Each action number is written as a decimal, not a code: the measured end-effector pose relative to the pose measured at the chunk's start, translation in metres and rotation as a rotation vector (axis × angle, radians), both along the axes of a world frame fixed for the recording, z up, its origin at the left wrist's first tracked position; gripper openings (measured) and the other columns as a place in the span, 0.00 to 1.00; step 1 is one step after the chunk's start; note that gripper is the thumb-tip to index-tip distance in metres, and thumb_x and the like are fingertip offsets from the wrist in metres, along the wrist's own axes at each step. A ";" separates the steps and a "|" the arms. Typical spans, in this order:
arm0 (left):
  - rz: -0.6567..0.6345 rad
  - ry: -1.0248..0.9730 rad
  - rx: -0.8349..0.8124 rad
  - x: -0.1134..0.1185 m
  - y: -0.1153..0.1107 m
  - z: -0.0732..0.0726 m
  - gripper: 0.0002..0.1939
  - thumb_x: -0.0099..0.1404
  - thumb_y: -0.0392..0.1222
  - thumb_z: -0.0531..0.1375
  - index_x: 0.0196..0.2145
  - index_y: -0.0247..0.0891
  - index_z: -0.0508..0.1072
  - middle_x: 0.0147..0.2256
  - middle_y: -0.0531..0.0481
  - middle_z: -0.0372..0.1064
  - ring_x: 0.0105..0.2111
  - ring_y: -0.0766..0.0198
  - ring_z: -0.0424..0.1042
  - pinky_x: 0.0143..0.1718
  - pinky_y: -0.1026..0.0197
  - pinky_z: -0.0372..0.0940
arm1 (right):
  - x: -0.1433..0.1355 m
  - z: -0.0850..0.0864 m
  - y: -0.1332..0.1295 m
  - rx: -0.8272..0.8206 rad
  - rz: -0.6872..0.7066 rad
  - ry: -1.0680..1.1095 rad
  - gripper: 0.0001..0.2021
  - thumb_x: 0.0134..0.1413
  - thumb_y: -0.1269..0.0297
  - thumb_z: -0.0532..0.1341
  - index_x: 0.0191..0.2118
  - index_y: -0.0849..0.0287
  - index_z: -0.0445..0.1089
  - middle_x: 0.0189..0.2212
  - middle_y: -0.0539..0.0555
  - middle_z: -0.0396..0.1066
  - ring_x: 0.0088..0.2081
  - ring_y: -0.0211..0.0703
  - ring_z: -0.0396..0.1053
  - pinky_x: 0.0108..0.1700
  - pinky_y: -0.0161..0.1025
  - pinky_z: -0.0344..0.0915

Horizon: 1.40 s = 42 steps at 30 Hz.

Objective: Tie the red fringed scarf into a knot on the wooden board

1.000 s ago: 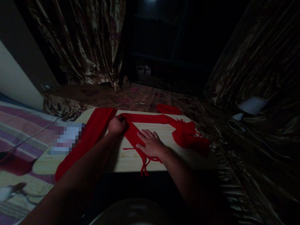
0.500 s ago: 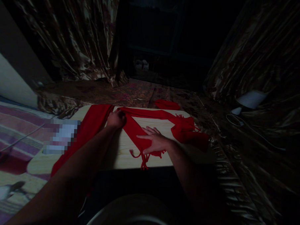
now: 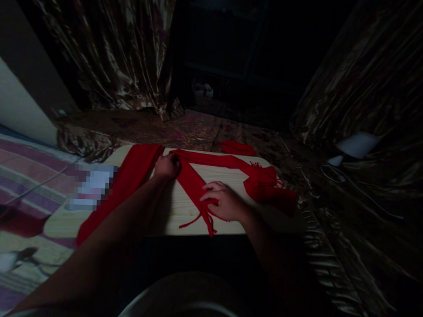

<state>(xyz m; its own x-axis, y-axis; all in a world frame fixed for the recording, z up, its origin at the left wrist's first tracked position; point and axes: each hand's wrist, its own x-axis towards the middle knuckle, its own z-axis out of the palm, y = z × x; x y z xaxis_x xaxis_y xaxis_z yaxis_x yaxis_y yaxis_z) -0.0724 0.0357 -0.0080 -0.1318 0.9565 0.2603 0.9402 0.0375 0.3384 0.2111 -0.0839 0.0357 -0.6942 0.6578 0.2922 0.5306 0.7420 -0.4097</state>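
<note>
Head view, in dim light; clock positions are read from the middle of the pale wooden board [image 3: 174, 217], with twelve o'clock farthest from the wearer. A red fringed scarf [image 3: 191, 183] is spread on the board, its diagonal strip running from eleven to five o'clock, where the fringe [image 3: 208, 221] is splayed in loose tassels. At eleven, the left hand [image 3: 168, 166] is set on the head of this strip with its fingers curled in; whether cloth is gripped or merely pressed cannot be told. At three to four, the right hand [image 3: 223, 201] is laid over the fringed end, its fingers loosely bent and parted from the thumb, with nothing seen clasped.

As judged from the lie of the cloth, the smoothing is only partly done. The diagonal strip is stretched straight and nearly flat, as is the wide red band [image 3: 126, 187] at nine to ten, whose lower end is carried past the board's edge toward eight. Still unordered are the tassels at five and the rumpled red bundle [image 3: 269, 191] at three, to which a narrow red strip [image 3: 211, 159] is led along the far edge. Whether all these lengths are joined is hidden by the left hand. Beyond the board, at one o'clock, another red piece [image 3: 238, 148] is seen.
</note>
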 end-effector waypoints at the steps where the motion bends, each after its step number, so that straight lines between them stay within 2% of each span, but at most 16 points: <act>1: 0.004 -0.002 0.002 0.000 0.000 0.000 0.20 0.66 0.49 0.55 0.51 0.39 0.74 0.48 0.38 0.75 0.51 0.44 0.69 0.49 0.51 0.66 | -0.006 0.001 -0.004 0.015 0.046 -0.047 0.16 0.52 0.75 0.63 0.44 0.51 0.79 0.54 0.53 0.70 0.56 0.45 0.65 0.60 0.44 0.59; 5: 0.004 -0.003 0.011 -0.001 0.001 -0.001 0.20 0.65 0.49 0.55 0.50 0.39 0.74 0.47 0.38 0.75 0.49 0.45 0.70 0.49 0.51 0.67 | -0.016 0.002 -0.013 0.014 0.137 -0.198 0.13 0.53 0.78 0.61 0.37 0.53 0.78 0.47 0.52 0.72 0.51 0.44 0.66 0.57 0.42 0.60; 8: 0.007 0.008 0.016 -0.001 0.002 -0.002 0.19 0.65 0.48 0.55 0.50 0.40 0.74 0.46 0.39 0.76 0.48 0.45 0.71 0.47 0.51 0.68 | -0.010 0.002 -0.018 0.023 0.142 -0.201 0.10 0.51 0.78 0.61 0.33 0.55 0.76 0.45 0.52 0.72 0.49 0.43 0.66 0.54 0.41 0.60; 12: 0.031 0.022 0.016 0.001 0.003 -0.003 0.19 0.65 0.49 0.55 0.49 0.40 0.74 0.45 0.39 0.76 0.48 0.45 0.71 0.47 0.51 0.68 | 0.001 0.002 -0.025 0.002 0.127 -0.188 0.08 0.51 0.76 0.63 0.33 0.56 0.75 0.41 0.51 0.73 0.45 0.42 0.67 0.52 0.40 0.59; 16: 0.036 0.023 0.003 0.001 0.004 -0.003 0.18 0.65 0.49 0.55 0.49 0.40 0.74 0.45 0.39 0.76 0.49 0.46 0.71 0.48 0.52 0.68 | 0.010 0.004 -0.035 -0.029 0.089 -0.190 0.10 0.51 0.76 0.63 0.35 0.55 0.77 0.37 0.50 0.76 0.43 0.41 0.69 0.51 0.39 0.58; 19: 0.039 0.018 0.004 0.001 0.005 -0.004 0.19 0.65 0.49 0.55 0.49 0.40 0.74 0.45 0.38 0.76 0.49 0.45 0.71 0.48 0.51 0.67 | 0.015 0.015 -0.042 -0.075 0.087 -0.216 0.10 0.50 0.74 0.63 0.36 0.55 0.79 0.36 0.50 0.77 0.42 0.41 0.70 0.49 0.38 0.58; 24: 0.030 0.017 0.010 0.000 0.005 -0.004 0.19 0.65 0.49 0.55 0.49 0.40 0.74 0.44 0.39 0.76 0.48 0.45 0.70 0.47 0.51 0.68 | 0.012 0.045 -0.050 -0.379 0.171 -0.381 0.11 0.51 0.62 0.66 0.41 0.54 0.80 0.27 0.46 0.75 0.28 0.35 0.68 0.32 0.32 0.56; 25: 0.030 0.017 0.008 0.001 0.004 -0.004 0.19 0.65 0.49 0.55 0.49 0.40 0.74 0.44 0.39 0.76 0.48 0.45 0.70 0.47 0.51 0.68 | 0.008 0.050 -0.050 -0.380 0.133 -0.380 0.10 0.52 0.61 0.66 0.41 0.54 0.79 0.26 0.46 0.75 0.27 0.35 0.67 0.31 0.32 0.55; 27: 0.038 0.016 0.002 0.002 0.003 -0.002 0.19 0.65 0.48 0.55 0.50 0.39 0.74 0.45 0.38 0.76 0.48 0.45 0.70 0.46 0.51 0.68 | -0.005 0.052 -0.047 -0.267 -0.021 -0.335 0.07 0.56 0.63 0.63 0.37 0.56 0.78 0.28 0.48 0.75 0.28 0.35 0.68 0.32 0.33 0.55; 30: 0.041 0.019 0.004 0.003 0.001 0.000 0.19 0.65 0.49 0.55 0.50 0.39 0.74 0.46 0.38 0.76 0.49 0.45 0.70 0.47 0.51 0.68 | -0.030 0.042 -0.038 -0.069 -0.245 -0.269 0.08 0.59 0.67 0.59 0.35 0.57 0.76 0.32 0.50 0.77 0.34 0.37 0.70 0.36 0.34 0.57; 32: 0.040 0.027 0.009 0.004 -0.001 0.002 0.19 0.66 0.49 0.55 0.49 0.39 0.74 0.45 0.39 0.76 0.48 0.45 0.70 0.47 0.52 0.67 | -0.045 0.032 -0.032 -0.048 -0.319 -0.291 0.07 0.59 0.64 0.60 0.36 0.56 0.76 0.34 0.52 0.78 0.36 0.39 0.72 0.37 0.34 0.58; 36: 0.038 0.039 0.005 0.005 -0.003 0.004 0.18 0.66 0.48 0.55 0.49 0.39 0.74 0.45 0.39 0.76 0.47 0.47 0.71 0.47 0.53 0.67 | -0.057 0.019 -0.022 -0.116 -0.433 -0.424 0.08 0.59 0.58 0.62 0.38 0.55 0.76 0.34 0.53 0.79 0.36 0.42 0.74 0.35 0.35 0.59; 39: 0.038 0.026 0.006 0.005 -0.003 0.004 0.18 0.65 0.47 0.55 0.49 0.39 0.74 0.45 0.39 0.76 0.47 0.47 0.71 0.47 0.53 0.67 | -0.056 0.019 -0.020 -0.153 -0.445 -0.456 0.10 0.62 0.58 0.60 0.38 0.54 0.77 0.34 0.53 0.80 0.35 0.41 0.75 0.33 0.35 0.59; 42: 0.049 0.012 0.005 0.006 -0.002 0.003 0.19 0.65 0.48 0.55 0.50 0.39 0.74 0.45 0.38 0.76 0.48 0.45 0.71 0.46 0.51 0.67 | -0.055 0.024 -0.020 -0.119 -0.428 -0.483 0.10 0.61 0.59 0.59 0.37 0.54 0.78 0.35 0.53 0.80 0.36 0.42 0.76 0.35 0.35 0.61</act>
<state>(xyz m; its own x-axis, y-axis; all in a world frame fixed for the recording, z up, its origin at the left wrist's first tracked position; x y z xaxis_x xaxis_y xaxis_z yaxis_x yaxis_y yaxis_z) -0.0669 0.0334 -0.0052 -0.1755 0.9475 0.2671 0.9414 0.0822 0.3270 0.1558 -0.1043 0.0594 -0.3990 0.9135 -0.0791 0.9138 0.3889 -0.1175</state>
